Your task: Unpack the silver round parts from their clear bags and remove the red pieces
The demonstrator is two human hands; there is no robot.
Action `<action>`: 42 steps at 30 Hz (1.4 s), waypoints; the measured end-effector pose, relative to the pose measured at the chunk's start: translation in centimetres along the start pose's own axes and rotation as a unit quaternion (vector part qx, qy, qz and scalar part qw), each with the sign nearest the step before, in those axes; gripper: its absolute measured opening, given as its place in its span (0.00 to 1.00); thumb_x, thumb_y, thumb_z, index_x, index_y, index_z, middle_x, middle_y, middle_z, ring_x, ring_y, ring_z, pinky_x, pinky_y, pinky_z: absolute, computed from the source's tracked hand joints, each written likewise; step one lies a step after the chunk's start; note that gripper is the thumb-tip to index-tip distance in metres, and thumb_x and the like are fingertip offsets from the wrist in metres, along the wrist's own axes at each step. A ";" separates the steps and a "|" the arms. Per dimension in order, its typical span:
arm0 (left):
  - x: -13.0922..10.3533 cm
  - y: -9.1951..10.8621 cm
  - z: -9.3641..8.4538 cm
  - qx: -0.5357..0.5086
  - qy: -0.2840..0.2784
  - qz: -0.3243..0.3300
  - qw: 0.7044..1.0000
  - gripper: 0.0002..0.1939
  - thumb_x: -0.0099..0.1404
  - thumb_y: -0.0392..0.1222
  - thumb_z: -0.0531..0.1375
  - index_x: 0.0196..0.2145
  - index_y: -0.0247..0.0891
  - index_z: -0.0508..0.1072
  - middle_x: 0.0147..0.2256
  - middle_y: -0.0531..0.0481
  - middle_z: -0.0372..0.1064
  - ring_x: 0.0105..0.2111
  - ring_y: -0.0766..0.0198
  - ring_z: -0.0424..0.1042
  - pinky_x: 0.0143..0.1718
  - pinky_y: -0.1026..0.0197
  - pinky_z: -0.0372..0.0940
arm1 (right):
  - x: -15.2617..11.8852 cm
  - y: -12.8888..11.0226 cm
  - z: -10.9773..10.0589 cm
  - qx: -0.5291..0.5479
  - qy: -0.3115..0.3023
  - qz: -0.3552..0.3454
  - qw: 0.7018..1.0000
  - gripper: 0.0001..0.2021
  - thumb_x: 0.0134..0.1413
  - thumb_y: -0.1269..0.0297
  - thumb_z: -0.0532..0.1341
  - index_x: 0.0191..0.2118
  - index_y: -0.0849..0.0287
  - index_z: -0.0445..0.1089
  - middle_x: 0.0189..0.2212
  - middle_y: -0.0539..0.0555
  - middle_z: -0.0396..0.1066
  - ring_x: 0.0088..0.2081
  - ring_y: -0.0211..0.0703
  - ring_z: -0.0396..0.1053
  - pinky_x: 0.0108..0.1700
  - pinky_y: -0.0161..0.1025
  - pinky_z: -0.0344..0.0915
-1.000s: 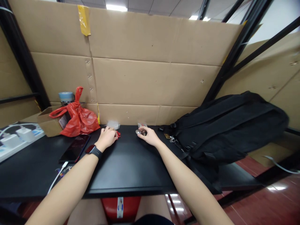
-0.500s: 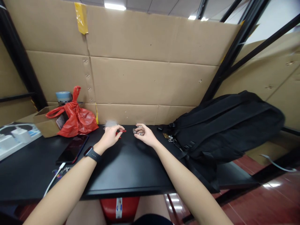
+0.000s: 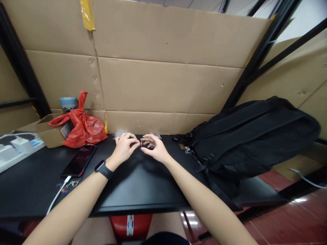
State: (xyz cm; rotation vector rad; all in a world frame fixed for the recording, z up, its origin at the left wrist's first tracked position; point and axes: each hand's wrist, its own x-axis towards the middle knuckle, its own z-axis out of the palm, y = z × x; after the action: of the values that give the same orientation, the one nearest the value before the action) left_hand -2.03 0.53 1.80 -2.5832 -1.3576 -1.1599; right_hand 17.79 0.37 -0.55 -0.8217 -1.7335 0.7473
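Above the black table (image 3: 143, 190), my left hand (image 3: 124, 148) pinches a thin red cord (image 3: 139, 143), most of it hidden by the fingers. Facing it, my right hand (image 3: 156, 149) has its thumb and fingers curled round a small shiny metal piece (image 3: 141, 144), seen edge-on. The end of the cord meets or nearly meets the metal piece between my fingertips; I cannot tell whether they are joined. Behind my left hand lies a clear plastic bag (image 3: 120, 132), and another small clear packet (image 3: 156, 135) shows behind my right hand.
Left of my hands are a phone (image 3: 79, 161), a white cable (image 3: 58, 195), small trinkets (image 3: 74, 183), a red plastic bag (image 3: 85, 131), a cardboard box (image 3: 49, 132) and a power strip (image 3: 20, 153). A black backpack (image 3: 250, 136) fills the right. A cardboard wall (image 3: 158, 85) stands behind.
My hands have come together, bringing the red cord up to the metal piece. The metal piece has turned from face-on to edge-on. The view has shifted slightly.
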 end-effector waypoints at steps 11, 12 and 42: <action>-0.3 0.8 0.2 0.024 0.021 -0.005 0.999 0.06 0.65 0.41 0.61 0.34 0.44 0.80 0.45 0.47 0.69 0.49 0.53 0.64 0.47 0.50 0.55 | -0.1 -0.9 0.3 -0.079 0.011 -0.047 0.996 0.19 0.44 0.62 0.69 0.45 0.55 0.72 0.43 0.54 0.77 0.41 0.45 0.74 0.40 0.41 0.67; -0.4 0.9 0.2 0.024 0.024 -0.005 0.999 0.06 0.65 0.41 0.61 0.34 0.44 0.80 0.45 0.47 0.70 0.49 0.53 0.64 0.47 0.50 0.55 | -0.1 -0.9 0.3 -0.075 0.012 -0.040 0.996 0.18 0.45 0.62 0.68 0.45 0.55 0.72 0.43 0.55 0.77 0.41 0.45 0.74 0.40 0.41 0.67; -0.3 0.8 0.4 0.022 0.041 0.005 0.999 0.04 0.63 0.44 0.64 0.32 0.46 0.81 0.44 0.47 0.70 0.50 0.51 0.63 0.50 0.48 0.54 | 0.2 0.8 0.7 0.075 -0.054 0.106 0.990 0.17 0.55 0.47 0.62 0.37 0.57 0.72 0.37 0.53 0.72 0.39 0.42 0.69 0.38 0.36 0.67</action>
State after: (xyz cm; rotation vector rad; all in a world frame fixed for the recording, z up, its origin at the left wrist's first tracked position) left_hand -1.30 -0.06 1.64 -2.4809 -1.3367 -1.2043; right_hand 17.24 0.92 -1.29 -0.8835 -1.6768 1.0693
